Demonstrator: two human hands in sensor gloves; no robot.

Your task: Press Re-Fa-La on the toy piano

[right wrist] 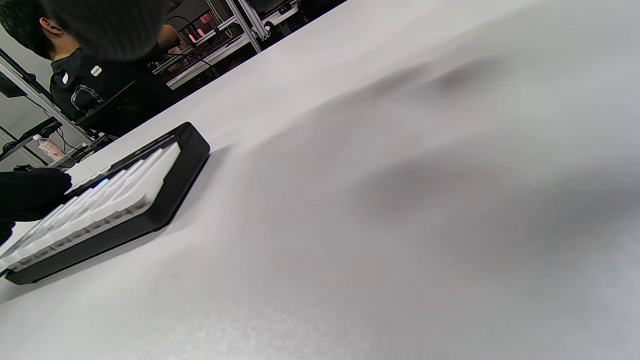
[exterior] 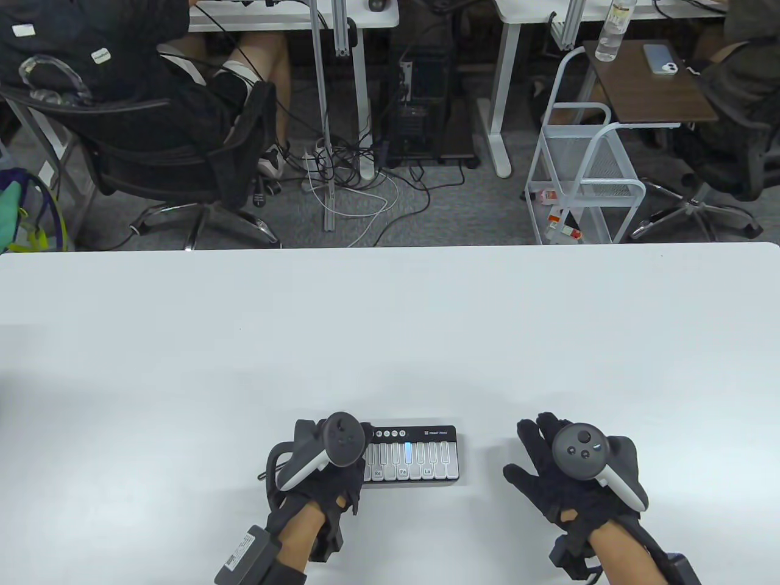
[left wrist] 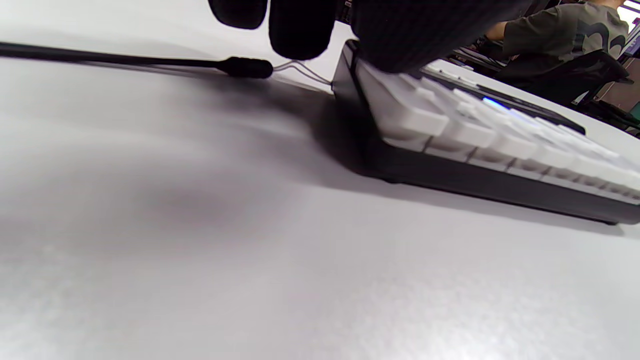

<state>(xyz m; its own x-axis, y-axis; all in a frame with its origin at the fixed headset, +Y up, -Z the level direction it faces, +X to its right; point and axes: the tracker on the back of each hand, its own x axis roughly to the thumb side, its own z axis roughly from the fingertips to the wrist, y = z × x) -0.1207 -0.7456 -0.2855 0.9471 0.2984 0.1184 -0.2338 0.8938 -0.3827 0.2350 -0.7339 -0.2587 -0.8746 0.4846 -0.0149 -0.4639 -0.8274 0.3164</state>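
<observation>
The small black toy piano (exterior: 420, 458) with white keys lies near the table's front edge. Labels Re (exterior: 377, 472), Fa (exterior: 403, 471) and La (exterior: 428, 471) mark three keys. One key (exterior: 407, 452) glows blue. My left hand (exterior: 323, 481) is at the piano's left end, its fingers hidden under the tracker. In the left wrist view a gloved finger (left wrist: 425, 30) lies on the piano's (left wrist: 450, 150) leftmost keys, and two fingertips hang beyond its left edge. My right hand (exterior: 567, 475) rests spread on the table right of the piano, apart from it. The piano also shows in the right wrist view (right wrist: 115, 205).
The white table (exterior: 390, 329) stretches wide beyond the piano. A black cable (left wrist: 150, 61) lies on the table left of the piano. Past the far edge are office chairs, a wire cart (exterior: 585, 177) and seated people.
</observation>
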